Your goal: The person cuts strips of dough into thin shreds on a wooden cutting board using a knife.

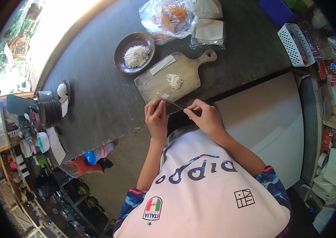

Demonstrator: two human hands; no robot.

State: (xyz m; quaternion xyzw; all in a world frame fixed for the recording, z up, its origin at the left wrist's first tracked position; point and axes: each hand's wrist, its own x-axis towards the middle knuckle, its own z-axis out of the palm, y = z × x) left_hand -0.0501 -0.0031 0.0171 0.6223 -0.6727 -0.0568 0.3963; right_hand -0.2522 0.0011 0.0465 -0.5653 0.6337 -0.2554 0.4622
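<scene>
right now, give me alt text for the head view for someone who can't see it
A person's right hand holds a knife over pale pieces at the near edge of a wooden cutting board, the left hand close beside the blade. A pile of cut strips lies on the board, with a dark bowl of white shreds beyond it.

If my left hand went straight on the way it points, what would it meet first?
Probably the knife blade, just ahead of your left hand, over the cutting board; depth is hard to judge.
</scene>
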